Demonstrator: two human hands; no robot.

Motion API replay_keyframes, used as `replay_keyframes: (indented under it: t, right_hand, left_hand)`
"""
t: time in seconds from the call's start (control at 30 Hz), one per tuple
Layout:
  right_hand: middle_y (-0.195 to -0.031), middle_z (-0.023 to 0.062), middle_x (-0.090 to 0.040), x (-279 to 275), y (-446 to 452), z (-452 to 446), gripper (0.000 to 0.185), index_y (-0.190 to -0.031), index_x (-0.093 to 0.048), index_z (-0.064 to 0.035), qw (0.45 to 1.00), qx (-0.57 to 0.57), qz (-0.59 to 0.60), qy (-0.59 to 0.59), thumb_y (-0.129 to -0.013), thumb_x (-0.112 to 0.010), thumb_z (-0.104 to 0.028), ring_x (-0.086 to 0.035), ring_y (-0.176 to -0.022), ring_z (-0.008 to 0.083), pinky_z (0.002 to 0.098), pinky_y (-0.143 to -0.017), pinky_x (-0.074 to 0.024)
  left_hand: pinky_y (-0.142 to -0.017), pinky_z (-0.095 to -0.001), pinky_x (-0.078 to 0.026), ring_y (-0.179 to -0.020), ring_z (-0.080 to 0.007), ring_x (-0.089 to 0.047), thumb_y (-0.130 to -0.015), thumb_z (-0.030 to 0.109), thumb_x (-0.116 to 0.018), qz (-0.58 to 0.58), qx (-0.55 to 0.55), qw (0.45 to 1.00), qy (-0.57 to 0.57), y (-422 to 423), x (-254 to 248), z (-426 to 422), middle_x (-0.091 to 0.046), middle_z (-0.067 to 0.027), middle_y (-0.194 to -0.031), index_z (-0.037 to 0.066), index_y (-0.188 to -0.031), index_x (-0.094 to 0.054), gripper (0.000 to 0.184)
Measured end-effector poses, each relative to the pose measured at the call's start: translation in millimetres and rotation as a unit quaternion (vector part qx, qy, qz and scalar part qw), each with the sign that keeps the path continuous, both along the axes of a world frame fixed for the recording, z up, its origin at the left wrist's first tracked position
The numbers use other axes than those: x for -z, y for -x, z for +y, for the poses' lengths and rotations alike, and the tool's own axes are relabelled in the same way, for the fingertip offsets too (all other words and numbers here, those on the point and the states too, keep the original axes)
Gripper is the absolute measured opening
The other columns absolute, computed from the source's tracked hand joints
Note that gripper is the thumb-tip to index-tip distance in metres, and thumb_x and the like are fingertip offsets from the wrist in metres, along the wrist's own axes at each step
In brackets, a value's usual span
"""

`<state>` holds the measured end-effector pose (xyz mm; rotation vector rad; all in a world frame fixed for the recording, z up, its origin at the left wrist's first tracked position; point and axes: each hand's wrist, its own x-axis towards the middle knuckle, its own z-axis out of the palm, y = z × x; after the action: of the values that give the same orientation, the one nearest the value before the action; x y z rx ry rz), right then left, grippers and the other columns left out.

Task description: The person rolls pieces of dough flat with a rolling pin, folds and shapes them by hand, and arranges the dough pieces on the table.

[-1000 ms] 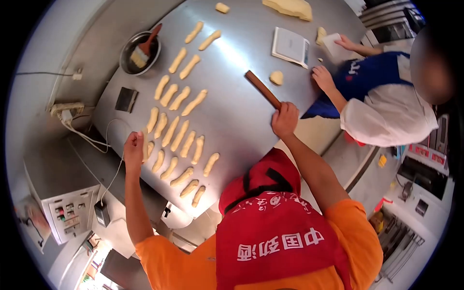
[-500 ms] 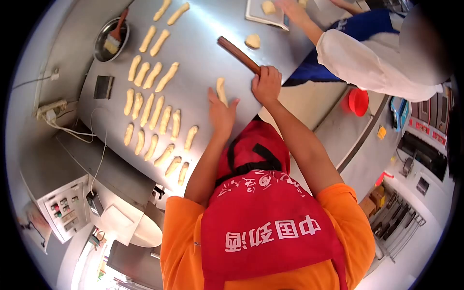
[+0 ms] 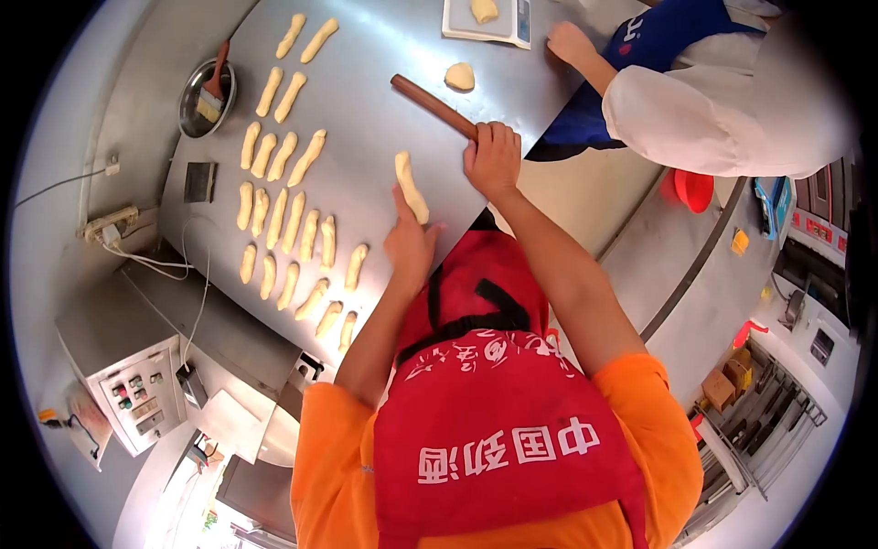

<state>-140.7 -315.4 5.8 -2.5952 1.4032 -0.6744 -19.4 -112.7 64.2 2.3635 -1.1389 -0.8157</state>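
Note:
My right hand [image 3: 494, 162] is wrapped round the near end of a brown wooden rolling pin [image 3: 432, 105], which points away to the upper left over the steel table. My left hand [image 3: 412, 242] lies with fingers apart against a strip of dough [image 3: 411, 187] near the table's front edge; the thumb and a finger are spread on either side of its lower end. Rows of dough strips [image 3: 294, 221] lie to the left. Beyond the rolling pin sits a round dough piece [image 3: 460, 77].
A white scale [image 3: 498, 20] bears another dough piece. At the right, a co-worker's hand [image 3: 572, 43] rests by the table edge. A metal bowl [image 3: 194, 102] with a brush [image 3: 212, 90] stands at the left, near a dark block [image 3: 199, 182]. A red bowl [image 3: 695, 189] is farther right.
My left hand has moved right from the dough rows to a separate strip near the rolling pin. The view has shifted. A dough piece is now on the scale, and the co-worker's hand has drawn back from it.

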Motion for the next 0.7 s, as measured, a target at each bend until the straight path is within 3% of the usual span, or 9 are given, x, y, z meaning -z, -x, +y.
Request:
replay_keyframes:
  t: [0.1,0.2,0.3,0.4,0.5,0.6,0.67,0.7]
  right_hand:
    - [-0.114,0.0138,-0.061,-1.5,1.0,0.4,0.031,-0.116,-0.064,-0.0066,1.000,-0.005,-0.008,0.007,-0.088,-0.072,-0.020,-0.059,-0.109,0.0346,0.0490,-0.097,-0.0444]
    - [-0.114,0.0135,-0.061,-0.2,-0.5,1.3,0.031,-0.115,-0.064,-0.0070,1.000,0.002,-0.002,0.005,-0.087,-0.072,-0.019,-0.059,-0.108,0.0344,0.0485,-0.097,-0.0442]
    - [-0.114,0.0135,-0.061,0.3,1.0,0.0,0.036,-0.120,-0.065,-0.0061,1.000,-0.003,0.004,0.006,-0.090,-0.073,-0.024,-0.059,-0.109,0.0343,0.0481,-0.097,-0.0441]
    - [-0.115,0.0137,-0.062,-2.3,0.1,-0.3,0.045,-0.127,-0.065,-0.0045,1.000,-0.004,-0.015,0.004,-0.093,-0.076,-0.032,-0.059,-0.110,0.0341,0.0479,-0.097,-0.0440]
    - [-0.116,0.0128,-0.063,-1.1,-1.7,1.6,0.048,-0.130,-0.067,-0.0058,1.000,0.008,-0.014,0.003,-0.094,-0.079,-0.035,-0.059,-0.112,0.0336,0.0483,-0.098,-0.0435]
    - [-0.111,0.0117,-0.065,-5.5,-0.8,-1.4,0.041,-0.128,-0.070,-0.0076,1.000,-0.011,-0.021,-0.001,-0.094,-0.080,-0.029,-0.061,-0.107,0.0342,0.0480,-0.095,-0.0453]
    - [-0.107,0.0113,-0.066,-16.0,3.3,-0.8,0.038,-0.127,-0.071,-0.0084,0.997,-0.030,-0.031,-0.067,-0.094,-0.080,-0.024,-0.063,-0.103,0.0351,0.0480,-0.092,-0.0467]
    - [-0.105,0.0111,-0.067,-21.0,2.7,-1.8,0.036,-0.126,-0.072,-0.0088,0.993,-0.044,-0.037,-0.100,-0.094,-0.080,-0.022,-0.063,-0.101,0.0355,0.0480,-0.091,-0.0475]
  left_hand:
    - [-0.100,-0.0549,-0.056,-0.122,-0.0494,-0.069,-0.096,0.045,-0.082,-0.062,-0.010,0.995,-0.073,-5.1,-32.0,6.0,-0.068,-0.0330,-0.136,-0.010,-0.169,-0.024,0.108]
    - [-0.126,-0.0602,-0.036,-0.154,-0.0566,-0.040,-0.098,0.048,-0.078,-0.215,0.060,0.961,0.165,-35.3,16.2,-4.0,-0.045,-0.0388,-0.163,-0.012,-0.167,-0.030,0.103]
    - [-0.135,-0.0642,-0.011,-0.164,-0.0587,-0.016,-0.102,0.049,-0.073,-0.171,0.075,0.960,0.208,-31.1,59.2,-50.0,-0.026,-0.0400,-0.174,-0.014,-0.167,-0.028,0.102]
    - [-0.136,-0.0630,-0.007,-0.167,-0.0580,-0.007,-0.105,0.050,-0.067,-0.161,0.098,0.956,0.224,-3.7,60.6,-80.3,-0.015,-0.0409,-0.177,-0.012,-0.170,-0.024,0.100]
    - [-0.136,-0.0630,-0.007,-0.168,-0.0560,-0.007,-0.107,0.053,-0.063,-0.099,0.081,0.965,0.230,-3.6,54.0,-80.1,-0.014,-0.0377,-0.179,-0.008,-0.173,-0.021,0.099]
    - [-0.136,-0.0625,-0.008,-0.168,-0.0549,-0.008,-0.110,0.050,-0.059,0.063,-0.021,0.935,0.350,-31.2,39.4,-54.0,-0.015,-0.0326,-0.182,-0.005,-0.174,-0.023,0.091]
    - [-0.135,-0.0630,-0.015,-0.167,-0.0531,-0.018,-0.111,0.041,-0.061,0.041,-0.120,0.925,0.358,-47.6,1.1,-38.5,-0.024,-0.0283,-0.181,-0.003,-0.171,-0.032,0.080]
    - [-0.134,-0.0634,-0.018,-0.166,-0.0526,-0.021,-0.110,0.039,-0.063,-0.023,-0.106,0.931,0.350,-60.1,-10.0,-31.5,-0.028,-0.0282,-0.179,-0.003,-0.170,-0.036,0.078]
